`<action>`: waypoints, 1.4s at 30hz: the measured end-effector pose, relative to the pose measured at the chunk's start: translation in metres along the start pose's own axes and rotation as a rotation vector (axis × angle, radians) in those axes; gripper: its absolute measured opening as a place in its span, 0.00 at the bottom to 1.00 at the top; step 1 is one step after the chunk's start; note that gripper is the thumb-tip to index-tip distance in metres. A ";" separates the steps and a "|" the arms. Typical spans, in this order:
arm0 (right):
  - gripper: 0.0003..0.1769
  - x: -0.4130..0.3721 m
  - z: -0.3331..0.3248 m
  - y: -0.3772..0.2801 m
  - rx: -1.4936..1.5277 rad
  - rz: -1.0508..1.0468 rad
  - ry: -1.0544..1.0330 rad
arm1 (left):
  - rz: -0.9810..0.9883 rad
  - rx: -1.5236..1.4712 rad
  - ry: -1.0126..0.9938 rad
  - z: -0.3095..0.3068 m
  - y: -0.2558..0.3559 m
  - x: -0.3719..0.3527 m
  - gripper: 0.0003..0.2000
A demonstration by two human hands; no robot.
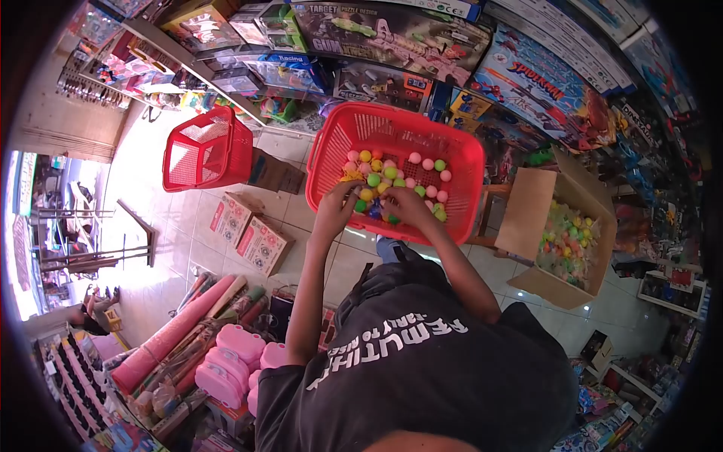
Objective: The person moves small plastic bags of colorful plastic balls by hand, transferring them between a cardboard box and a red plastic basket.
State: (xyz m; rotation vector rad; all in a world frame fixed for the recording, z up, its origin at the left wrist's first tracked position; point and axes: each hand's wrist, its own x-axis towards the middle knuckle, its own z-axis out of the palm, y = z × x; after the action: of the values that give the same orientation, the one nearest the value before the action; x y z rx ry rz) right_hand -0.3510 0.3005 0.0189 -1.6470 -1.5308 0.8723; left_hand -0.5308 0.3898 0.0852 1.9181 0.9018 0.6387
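Both hands reach over the near side of a large red basket (pixel 468 169) that holds several pink, yellow, green and orange balls (pixel 373 179). My left hand (pixel 337 205) is at the basket's near left, its fingers bent beside a small yellow-orange item (pixel 352 175); whether it grips this is unclear. To its right, my right hand (pixel 405 205) is over the balls, with its fingertips drawn in toward the left hand. What the right fingertips touch is too small to make out. Blue pieces (pixel 374 209) lie between the two hands.
An open cardboard box (pixel 527 207) with bagged colourful balls stands at the right. A second red basket (pixel 239 147) is at the left, above two printed cartons (pixel 260 245). Boxed toys (pixel 399 34) line the shelves ahead. Pink cases (pixel 224 377) and rolls (pixel 173 331) lie lower left.
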 end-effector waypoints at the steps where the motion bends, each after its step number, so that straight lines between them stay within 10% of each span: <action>1: 0.12 0.010 0.002 0.001 0.005 0.001 -0.001 | 0.011 0.066 -0.066 0.000 -0.009 0.011 0.10; 8: 0.12 0.058 0.034 0.033 -0.460 0.213 -0.561 | -0.007 0.235 -0.310 0.014 -0.093 0.048 0.13; 21: 0.14 0.043 0.057 0.053 -0.572 0.230 -0.458 | -0.206 0.427 -0.740 0.023 -0.133 0.058 0.16; 35: 0.10 0.066 -0.002 0.028 0.247 0.254 -0.439 | 0.063 0.140 -0.705 0.017 -0.082 0.064 0.27; 37: 0.10 0.072 0.002 0.033 0.345 0.263 -0.413 | -0.250 -0.218 -0.802 0.017 -0.079 0.061 0.24; 42: 0.10 0.081 0.005 0.009 0.428 0.168 -0.239 | -0.213 -0.080 -0.633 0.008 -0.076 0.062 0.18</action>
State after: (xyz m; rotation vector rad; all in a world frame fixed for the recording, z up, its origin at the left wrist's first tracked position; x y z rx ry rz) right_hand -0.3454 0.3810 0.0079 -1.4045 -1.2528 1.4211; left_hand -0.5134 0.4603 0.0194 1.7574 0.6413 -0.0692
